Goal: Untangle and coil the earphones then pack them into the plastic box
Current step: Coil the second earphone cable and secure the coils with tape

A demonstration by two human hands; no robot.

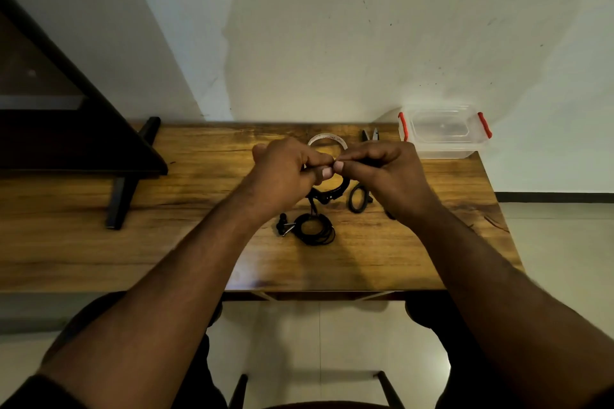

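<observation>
My left hand (285, 166) and my right hand (385, 173) are raised over the middle of the wooden table (199, 242), fingertips pinched together on a thin black earphone cable (327, 196). The cable hangs down in a loop under my hands. A coiled bundle of black earphones (314, 228) lies on the table below, with earbuds and a plug at its left side. The clear plastic box (445, 133) with red clips stands closed at the table's far right corner, apart from both hands.
A roll of clear tape (327, 139) lies behind my hands. Small cutters (370, 134) rest next to the box. A black ring (357, 199) sits under my right hand. A dark stand (126, 183) occupies the table's left side. The wall runs along the far edge.
</observation>
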